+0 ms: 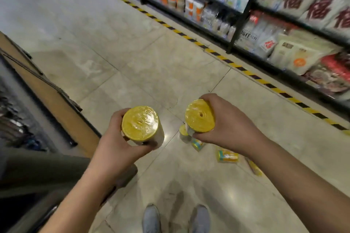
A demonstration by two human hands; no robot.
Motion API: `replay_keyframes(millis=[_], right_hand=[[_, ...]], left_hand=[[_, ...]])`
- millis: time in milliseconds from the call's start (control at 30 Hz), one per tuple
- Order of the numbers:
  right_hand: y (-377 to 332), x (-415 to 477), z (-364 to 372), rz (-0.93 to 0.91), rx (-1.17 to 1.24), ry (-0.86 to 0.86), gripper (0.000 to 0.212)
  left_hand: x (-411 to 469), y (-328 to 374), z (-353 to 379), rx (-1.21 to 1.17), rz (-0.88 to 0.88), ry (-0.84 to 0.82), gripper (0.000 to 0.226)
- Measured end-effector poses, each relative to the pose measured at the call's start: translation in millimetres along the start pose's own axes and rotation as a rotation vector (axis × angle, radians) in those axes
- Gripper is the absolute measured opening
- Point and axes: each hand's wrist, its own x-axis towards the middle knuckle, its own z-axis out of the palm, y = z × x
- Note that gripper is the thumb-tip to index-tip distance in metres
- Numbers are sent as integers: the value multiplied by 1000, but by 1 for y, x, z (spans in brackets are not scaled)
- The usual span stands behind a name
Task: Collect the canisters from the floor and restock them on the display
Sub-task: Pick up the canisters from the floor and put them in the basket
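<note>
I hold two yellow-lidded canisters upright above the tiled floor. My left hand [115, 138] grips one canister [140, 123] around its side. My right hand [225, 125] grips the other canister [199, 115], lid facing me. Below them several more canisters lie on the floor: one partly hidden under my right hand [184, 134], one on its side [227, 155], and another [254, 167] half hidden behind my right forearm.
A wooden-edged display unit [47, 89] runs along the left. Dark shelving [240, 15] stocked with packaged goods lines the right, behind a yellow-black striped floor tape [234, 65]. My grey shoes [151, 219] stand at the bottom.
</note>
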Motion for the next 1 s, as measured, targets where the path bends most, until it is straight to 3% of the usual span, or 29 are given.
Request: replay_keyframes(millis=[200,433,733,1000], right_hand=[[-113,-73,-137,-59,45,97,93],[-192,-123,-197,-274,197,151,82],[-264,-127,-196,-639,294,-25,84],[-367,-192,-123,-979,300,-355,84]], left_hand=[[-60,148,-97,-34,196,18,86],[-136,221,-164,-165,290,180,88],[-253,226,-186,-210,181,528,79],[-413,174,-207,-237,-30,872,82]])
